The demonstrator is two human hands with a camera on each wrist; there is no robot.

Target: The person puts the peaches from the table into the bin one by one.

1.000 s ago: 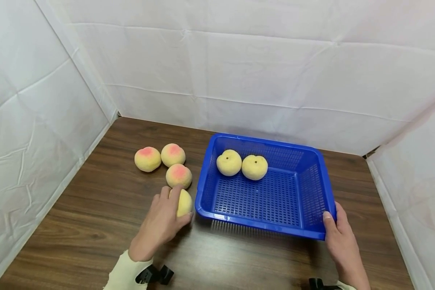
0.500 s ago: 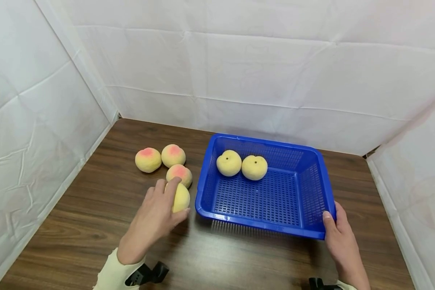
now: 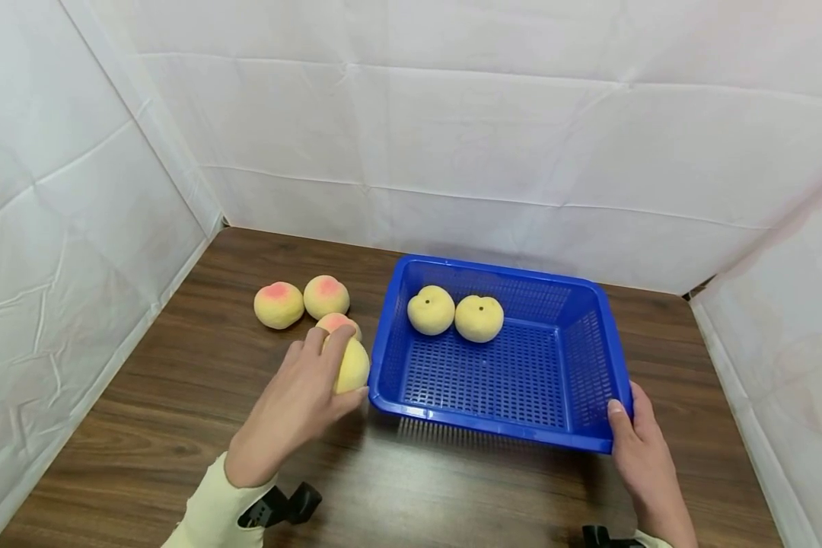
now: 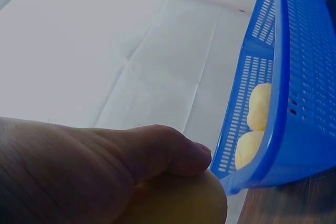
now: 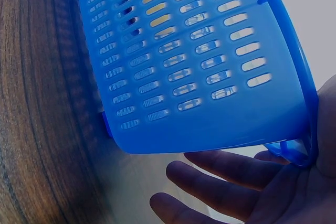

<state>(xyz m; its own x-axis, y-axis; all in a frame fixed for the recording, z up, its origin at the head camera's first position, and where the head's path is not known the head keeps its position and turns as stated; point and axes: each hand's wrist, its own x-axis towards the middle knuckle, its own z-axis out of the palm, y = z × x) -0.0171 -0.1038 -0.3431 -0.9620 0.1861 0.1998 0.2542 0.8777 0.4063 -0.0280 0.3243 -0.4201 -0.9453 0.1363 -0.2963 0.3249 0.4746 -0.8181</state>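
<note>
My left hand (image 3: 291,407) holds a pale yellow peach (image 3: 353,367) between thumb and fingers, beside the left wall of the blue plastic basket (image 3: 493,434). In the left wrist view the thumb (image 4: 173,153) lies over that peach, and the other fingers are hidden. My right hand (image 3: 647,457) grips the basket's near right corner, thumb over the rim. Several of its fingers (image 5: 210,187) show outside the basket wall in the right wrist view. Inside the basket, a yellow peach (image 3: 431,310) sits next to another peach (image 3: 479,319), both by the far left.
Left of the basket lie three pink-topped peaches: one peach (image 3: 278,305) at the left, a peach (image 3: 326,297) beside it, and a peach (image 3: 339,326) partly behind my left hand. White sheeting (image 3: 452,137) rises behind the brown wooden table (image 3: 157,411).
My left hand has raised the peach and shifted it first slightly left, then right toward the basket's edge. It now covers more of the nearest pink-topped peach. The right hand stays on the basket.
</note>
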